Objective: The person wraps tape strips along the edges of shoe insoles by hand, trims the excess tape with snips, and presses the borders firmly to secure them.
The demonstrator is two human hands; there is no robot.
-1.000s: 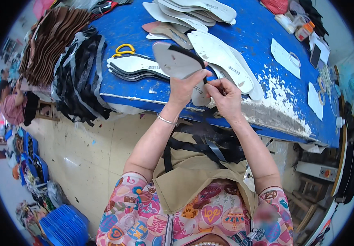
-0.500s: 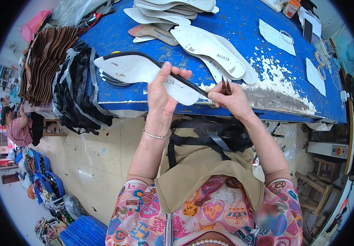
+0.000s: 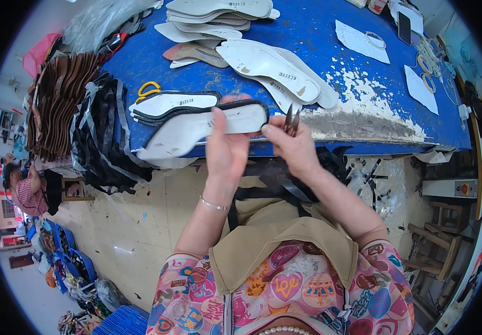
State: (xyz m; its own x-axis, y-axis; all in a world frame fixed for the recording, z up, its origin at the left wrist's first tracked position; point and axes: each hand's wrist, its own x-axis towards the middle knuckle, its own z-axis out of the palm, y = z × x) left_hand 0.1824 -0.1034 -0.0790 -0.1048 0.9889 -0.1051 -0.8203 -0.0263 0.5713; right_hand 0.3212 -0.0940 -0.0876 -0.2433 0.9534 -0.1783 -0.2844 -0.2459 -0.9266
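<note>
In my left hand [image 3: 227, 146] is a white shoe insole [image 3: 179, 133], thumb on its face and fingers behind. A black edging strip [image 3: 247, 102] runs along its far side and bends round the heel end. My right hand [image 3: 296, 149] has small dark thread snips [image 3: 292, 119] tucked in the palm, points up. Its thumb and forefinger pinch at the heel's edge, where the strip curves. Just beyond the held piece lies a small stack of black-edged insoles [image 3: 184, 100], with a yellow loop handle [image 3: 149, 89] beside it.
Loose white insoles [image 3: 277, 70] and a taller insole pile [image 3: 218, 11] lie on the blue table [image 3: 308, 33]. At its left edge are brown curved pieces [image 3: 59, 106] and hanging black strips [image 3: 104, 134]. Black strips lie over my lap. A person [image 3: 29, 190] sits far left.
The insole has swung round, its heel end rising and its toe end dropping toward me. The black strip now bends round the heel. My right hand has shifted left, staying at the heel.
</note>
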